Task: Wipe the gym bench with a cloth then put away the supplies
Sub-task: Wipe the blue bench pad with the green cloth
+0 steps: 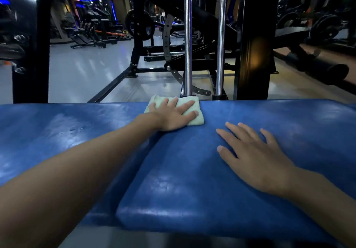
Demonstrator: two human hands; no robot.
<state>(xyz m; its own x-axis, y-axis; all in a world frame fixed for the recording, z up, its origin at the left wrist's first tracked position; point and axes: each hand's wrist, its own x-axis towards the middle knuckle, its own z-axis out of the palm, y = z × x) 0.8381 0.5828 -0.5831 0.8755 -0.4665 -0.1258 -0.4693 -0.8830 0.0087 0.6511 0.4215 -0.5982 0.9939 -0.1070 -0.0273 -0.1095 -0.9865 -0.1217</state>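
under the flat left hand (pixel 174 116) lies the cloth (pixel 192 121).

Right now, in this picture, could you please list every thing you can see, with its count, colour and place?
bench pad: one, blue, across the foreground
cloth: one, pale green, at the pad's far edge, under the left hand
chrome poles: two, silver, upright behind the cloth
frame posts: two, black, far left and right of the poles
floor: grey, behind the bench
gym machines: several, black, background
left hand: one, flat on the cloth
right hand: one, flat on the bare pad
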